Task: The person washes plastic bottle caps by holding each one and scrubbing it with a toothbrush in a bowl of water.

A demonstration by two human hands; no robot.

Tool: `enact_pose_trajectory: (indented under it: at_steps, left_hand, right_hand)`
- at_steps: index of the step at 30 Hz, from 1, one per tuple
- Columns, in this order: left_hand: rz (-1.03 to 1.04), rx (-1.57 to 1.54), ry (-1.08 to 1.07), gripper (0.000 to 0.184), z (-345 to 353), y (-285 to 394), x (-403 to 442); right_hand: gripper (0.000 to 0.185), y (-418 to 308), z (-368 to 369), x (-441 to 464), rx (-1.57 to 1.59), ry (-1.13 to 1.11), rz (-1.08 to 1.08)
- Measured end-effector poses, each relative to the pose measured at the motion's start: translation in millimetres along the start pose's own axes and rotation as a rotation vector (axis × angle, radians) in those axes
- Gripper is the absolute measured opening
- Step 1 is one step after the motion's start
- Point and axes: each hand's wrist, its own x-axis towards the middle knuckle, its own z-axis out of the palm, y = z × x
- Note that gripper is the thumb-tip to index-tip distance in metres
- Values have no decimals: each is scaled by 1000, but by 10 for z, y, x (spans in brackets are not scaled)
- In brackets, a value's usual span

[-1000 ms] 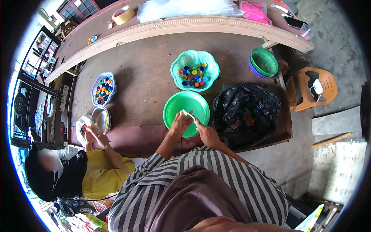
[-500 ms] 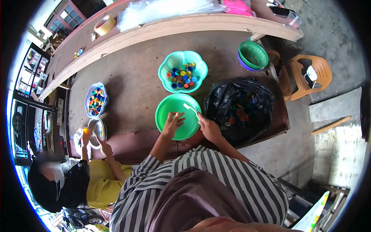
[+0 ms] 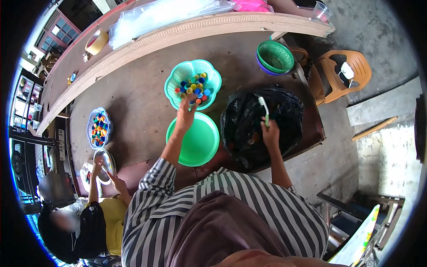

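Note:
My left hand (image 3: 185, 116) reaches over the near rim of a turquoise flower-shaped basket (image 3: 172, 82), its fingers apart at the edge of the colourful bottle caps (image 3: 194, 88) inside. Below that wrist stands a green basin (image 3: 200, 144) partly filled with what looks like water. My right hand (image 3: 270, 133) is closed around the handle of a toothbrush (image 3: 263, 107), bristle end pointing up and away. That hand is above a black plastic bag (image 3: 238, 115), where several caps lie in shadow.
Green and purple baskets (image 3: 274, 55) are nested at the far right corner. To the left, a co-worker's hands (image 3: 116, 183) work by a metal bowl (image 3: 109, 162), near a blue basket of caps (image 3: 91, 129). A wooden rail (image 3: 191, 29) crosses the back; an orange chair (image 3: 342, 66) stands right.
My left hand has gone from over the basin up to the turquoise basket. My right hand has moved right with the toothbrush, over the black bag. The co-worker's raised hand has lowered to the bowl.

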Motion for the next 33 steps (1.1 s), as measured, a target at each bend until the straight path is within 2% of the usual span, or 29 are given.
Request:
enact_pose_trajectory:
  at_steps: [1, 2, 6, 8, 12, 14, 17, 20, 23, 26, 30, 32, 33]
  left_hand:
    - [3, 54, 46, 31, 128, -115, -186]
    - [-98, 92, -46, 31, 118, 88, -323]
    - [-208, 140, -185, 23, 156, 51, -932]
    - [-233, 196, -176, 22, 102, 91, -1177]
    - [-308, 268, -105, 19, -26, 94, -1541]
    - [-319, 322, -76, 19, -86, 132, -1639]
    - [-316, 383, -28, 18, -94, 226, -1685]
    - [-307, 398, 25, 18, -54, 185, -1705]
    - [-280, 411, 45, 18, -16, 133, -1710]
    - [-253, 412, 42, 18, -14, 138, -1713]
    - [-243, 431, 57, 15, 14, 133, -1730]
    - [-242, 427, 68, 15, 25, 151, -1738]
    - [-239, 426, 63, 15, 31, 134, -1737]
  right_hand:
    - [25, 166, -9, 49, -73, 39, -18]
    - [26, 260, -8, 89, -145, 76, -36]
    - [32, 354, 52, 220, -230, 27, -8]
    - [41, 561, 237, 243, -412, 80, -14]
    - [50, 685, 448, 232, -356, -17, 37]
    - [56, 694, 482, 215, -427, -107, 132]
    - [57, 494, 443, 226, -450, -141, 206]
    - [51, 446, 462, 214, -445, -56, 175]
    - [42, 596, 445, 241, -467, -144, 157]
    - [36, 568, 452, 210, -446, -116, 134]
    - [39, 521, 374, 182, -416, -147, 141]
    - [37, 902, 440, 179, -362, 23, -46]
    - [37, 873, 391, 176, -363, 24, -66]
